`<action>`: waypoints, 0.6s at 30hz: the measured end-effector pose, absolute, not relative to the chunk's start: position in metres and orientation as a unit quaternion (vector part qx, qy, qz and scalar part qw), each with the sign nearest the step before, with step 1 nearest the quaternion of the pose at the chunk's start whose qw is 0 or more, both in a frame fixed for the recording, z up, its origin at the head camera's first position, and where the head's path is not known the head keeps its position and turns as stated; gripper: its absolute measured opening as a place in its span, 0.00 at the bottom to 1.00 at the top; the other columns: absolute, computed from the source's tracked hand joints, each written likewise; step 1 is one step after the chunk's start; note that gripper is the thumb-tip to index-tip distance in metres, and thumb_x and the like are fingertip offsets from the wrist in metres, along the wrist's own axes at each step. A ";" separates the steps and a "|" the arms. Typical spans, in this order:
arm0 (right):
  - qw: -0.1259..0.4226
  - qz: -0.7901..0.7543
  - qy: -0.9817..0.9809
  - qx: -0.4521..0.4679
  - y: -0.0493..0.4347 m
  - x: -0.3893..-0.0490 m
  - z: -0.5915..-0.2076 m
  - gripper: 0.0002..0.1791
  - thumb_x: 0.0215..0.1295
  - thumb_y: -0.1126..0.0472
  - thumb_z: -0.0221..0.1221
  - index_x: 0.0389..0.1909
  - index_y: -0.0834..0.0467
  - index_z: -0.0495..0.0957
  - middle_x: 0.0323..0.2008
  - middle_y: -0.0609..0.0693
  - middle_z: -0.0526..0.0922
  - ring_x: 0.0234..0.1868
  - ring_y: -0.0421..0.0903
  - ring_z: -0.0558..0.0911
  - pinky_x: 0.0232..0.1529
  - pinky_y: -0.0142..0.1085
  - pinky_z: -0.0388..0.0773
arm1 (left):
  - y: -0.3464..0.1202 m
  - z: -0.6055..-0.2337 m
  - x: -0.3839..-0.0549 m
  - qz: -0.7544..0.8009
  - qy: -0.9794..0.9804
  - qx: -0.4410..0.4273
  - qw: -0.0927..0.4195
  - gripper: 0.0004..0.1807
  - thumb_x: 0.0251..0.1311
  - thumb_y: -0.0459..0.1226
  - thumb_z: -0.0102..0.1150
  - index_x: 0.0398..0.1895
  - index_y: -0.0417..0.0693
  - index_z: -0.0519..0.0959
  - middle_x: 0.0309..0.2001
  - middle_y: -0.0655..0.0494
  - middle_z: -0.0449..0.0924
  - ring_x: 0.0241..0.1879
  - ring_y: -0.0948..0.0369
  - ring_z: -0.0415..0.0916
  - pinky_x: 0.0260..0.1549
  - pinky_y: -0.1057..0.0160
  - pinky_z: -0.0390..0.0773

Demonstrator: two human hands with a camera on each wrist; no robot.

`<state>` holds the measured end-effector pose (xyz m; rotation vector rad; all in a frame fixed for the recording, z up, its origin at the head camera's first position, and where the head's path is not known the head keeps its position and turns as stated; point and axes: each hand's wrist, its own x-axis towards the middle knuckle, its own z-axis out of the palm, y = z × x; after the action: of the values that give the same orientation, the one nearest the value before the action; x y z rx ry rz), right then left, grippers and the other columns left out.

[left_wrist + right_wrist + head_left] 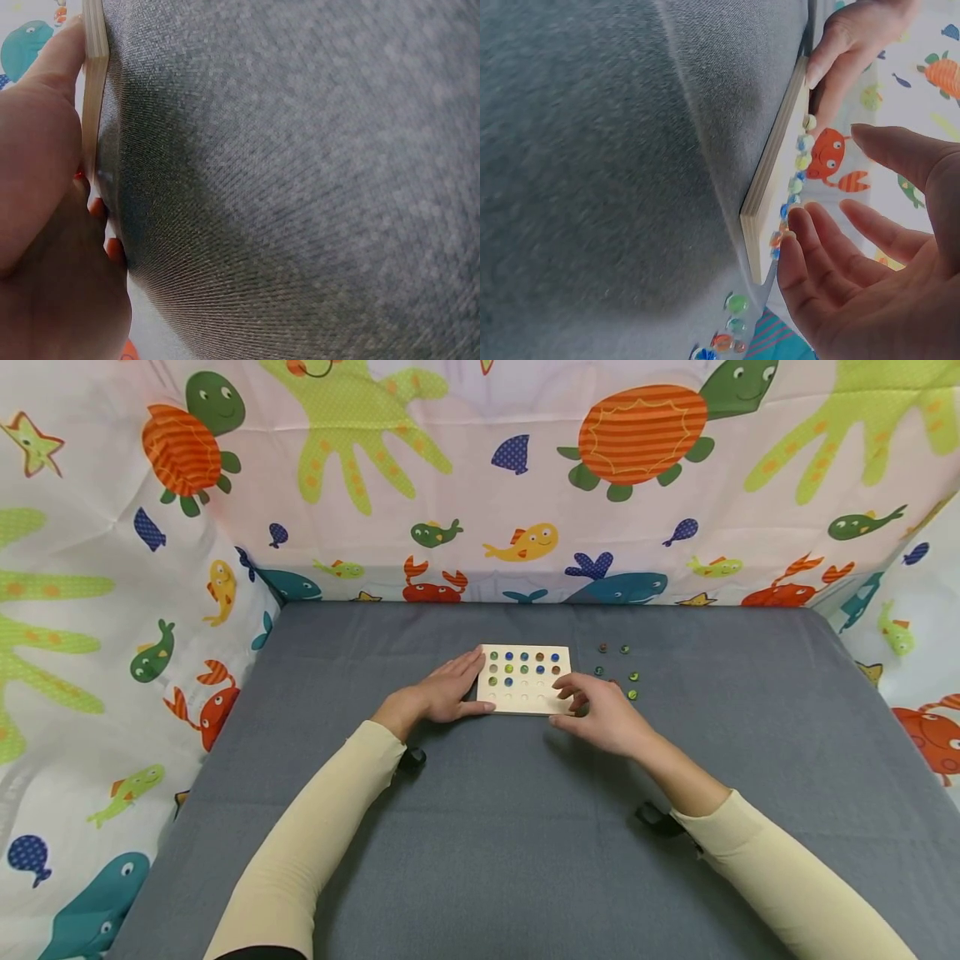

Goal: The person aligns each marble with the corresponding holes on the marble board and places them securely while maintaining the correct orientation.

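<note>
A pale wooden board [517,702] with rows of round hollows lies on the grey cloth. Glass marbles [524,668] fill its two far rows, and two more sit at the left of the third. My left hand [450,687] rests against the board's left end, fingers straight along the side and thumb extended over the near corner. Above the right end is my right hand [603,714], its fingers loosely bent and the thumb well apart from them. In the right wrist view, no marble shows between the thumb and fingers of the right hand [870,277]; its fingertips overlap the row of marbles.
Several loose marbles [633,677] lie on the cloth right of the board, just beyond my right hand. The grey cloth [480,843] covers the table. A curtain with sea animals [465,460] hangs behind and along both sides.
</note>
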<state>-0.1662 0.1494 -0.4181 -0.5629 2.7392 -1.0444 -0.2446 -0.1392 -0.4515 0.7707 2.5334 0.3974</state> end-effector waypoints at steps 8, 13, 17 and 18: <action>0.086 -0.354 0.912 -0.188 0.161 -0.162 -0.422 0.26 0.64 0.61 0.70 0.60 0.66 0.77 0.50 0.61 0.84 0.47 0.56 0.84 0.48 0.53 0.81 | -0.143 -0.466 -0.253 0.148 0.921 0.276 0.233 0.56 0.69 0.68 0.46 0.84 0.48 0.33 0.83 0.54 0.24 0.82 0.57 0.26 0.79 0.53 0.34; 0.085 -0.355 0.913 -0.183 0.166 -0.157 -0.422 0.25 0.65 0.60 0.70 0.60 0.66 0.77 0.49 0.61 0.84 0.46 0.56 0.85 0.47 0.53 0.81 | -0.141 -0.462 -0.250 0.138 0.922 0.270 0.239 0.55 0.70 0.67 0.47 0.84 0.48 0.32 0.83 0.54 0.23 0.82 0.57 0.26 0.79 0.54 0.34; 0.083 -0.353 0.916 -0.169 0.173 -0.154 -0.422 0.24 0.65 0.59 0.70 0.58 0.65 0.78 0.48 0.60 0.83 0.46 0.56 0.85 0.45 0.52 0.82 | -0.140 -0.457 -0.248 0.124 0.926 0.264 0.241 0.54 0.71 0.66 0.46 0.84 0.50 0.32 0.83 0.56 0.22 0.82 0.59 0.25 0.79 0.55 0.34; 0.082 -0.353 0.917 -0.165 0.175 -0.154 -0.422 0.23 0.65 0.59 0.70 0.58 0.65 0.78 0.48 0.60 0.83 0.46 0.56 0.85 0.45 0.52 0.82 | -0.139 -0.456 -0.247 0.121 0.926 0.264 0.239 0.54 0.71 0.67 0.45 0.84 0.50 0.32 0.83 0.56 0.23 0.82 0.59 0.25 0.79 0.55 0.34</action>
<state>-0.1535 0.1745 -0.4221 -0.4931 2.7391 -1.0552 -0.2466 -0.1394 -0.4557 0.7236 2.5367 0.3317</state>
